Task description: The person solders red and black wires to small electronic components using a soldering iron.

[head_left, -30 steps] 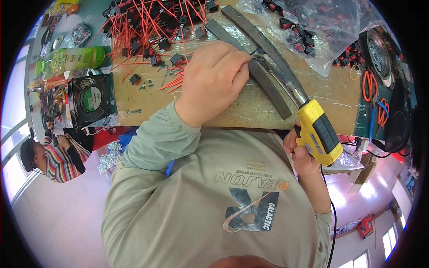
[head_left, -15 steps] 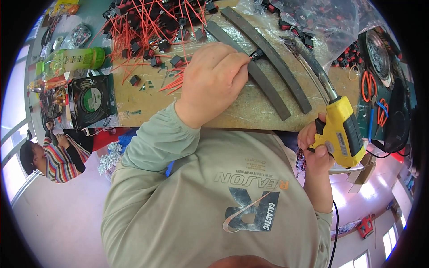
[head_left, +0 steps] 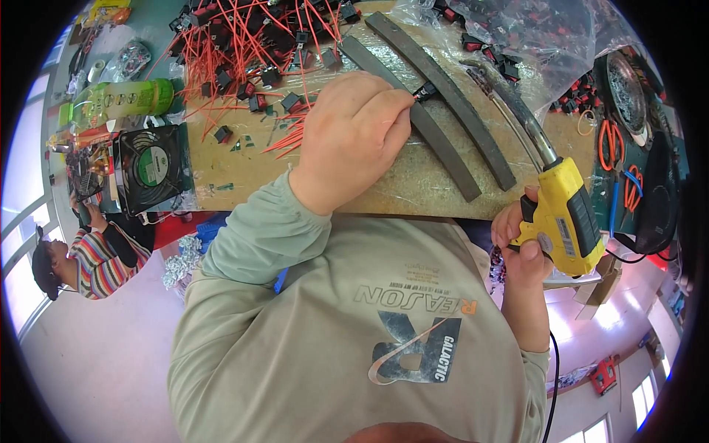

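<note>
My left hand (head_left: 353, 144) is closed in a pinch over the near part of the bench. Its fingertips meet beside a small black rocker switch (head_left: 425, 91), which sits between two dark curved bars (head_left: 443, 148). Whatever the fingers grip is hidden behind the knuckles. Red wire ends (head_left: 290, 138) stick out to the left of this hand. At the bench's front edge, my right hand (head_left: 523, 244) is wrapped round the grip of a yellow soldering gun (head_left: 567, 218). The gun's metal tube (head_left: 528, 129) points away over the bench, its tip right of the switch and apart from it.
Switches with red wires (head_left: 236, 44) are heaped at the back left. A plastic bag (head_left: 546, 44) and more switches lie at the back right. Orange-handled scissors (head_left: 610, 144) lie right, a black fan (head_left: 150, 166) and green bottle (head_left: 122, 100) left. Another person (head_left: 96, 262) works further left.
My hands, the soldering gun and the switch are practically still. The person at the left has shifted slightly, with the arms raised a little.
</note>
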{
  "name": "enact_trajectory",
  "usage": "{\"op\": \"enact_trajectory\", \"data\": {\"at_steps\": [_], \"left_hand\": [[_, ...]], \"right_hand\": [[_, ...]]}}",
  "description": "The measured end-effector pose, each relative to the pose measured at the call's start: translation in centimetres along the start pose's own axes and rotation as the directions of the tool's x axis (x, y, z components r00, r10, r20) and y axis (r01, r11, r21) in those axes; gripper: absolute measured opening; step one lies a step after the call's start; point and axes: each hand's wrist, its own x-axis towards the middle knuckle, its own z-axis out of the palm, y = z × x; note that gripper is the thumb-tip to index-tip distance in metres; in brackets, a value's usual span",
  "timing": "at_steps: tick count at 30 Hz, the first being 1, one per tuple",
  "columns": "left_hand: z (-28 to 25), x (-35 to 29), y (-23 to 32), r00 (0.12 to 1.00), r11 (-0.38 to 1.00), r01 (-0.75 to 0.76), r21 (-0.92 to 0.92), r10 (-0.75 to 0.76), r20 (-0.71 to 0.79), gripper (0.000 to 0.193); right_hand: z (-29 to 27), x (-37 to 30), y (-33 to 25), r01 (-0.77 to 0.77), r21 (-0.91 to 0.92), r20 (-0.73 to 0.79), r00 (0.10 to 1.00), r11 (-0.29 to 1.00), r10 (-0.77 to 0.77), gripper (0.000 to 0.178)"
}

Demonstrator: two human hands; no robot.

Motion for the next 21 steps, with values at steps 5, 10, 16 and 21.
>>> {"op": "enact_trajectory", "data": {"at_steps": [5,10,16,21], "left_hand": [[0.0,0.1,0.1,1.000,1.000,0.000,0.007,0.000,0.003,0.017],[-0.2,0.1,0.1,1.000,1.000,0.008,0.017,-0.008,0.002,0.017],[-0.4,0.2,0.2,1.000,1.000,0.020,-0.023,-0.021,-0.006,0.016],[-4.4,1.8,-0.7,0.979,0.979,0.202,-0.005,-0.202,-0.033,0.011]], "right_hand": [[-0.2,0.1,0.2,0.008,0.001,0.012,1.000,1.000,-0.008,0.078],[-0.1,0.2,0.2,0.011,0.015,0.028,1.000,1.000,-0.011,0.078],[-0.7,0.1,0.9,0.058,0.075,0.034,0.998,0.996,-0.060,0.078],[-0.9,0.1,1.2,0.062,0.107,0.054,0.996,0.992,-0.069,0.077]]}}
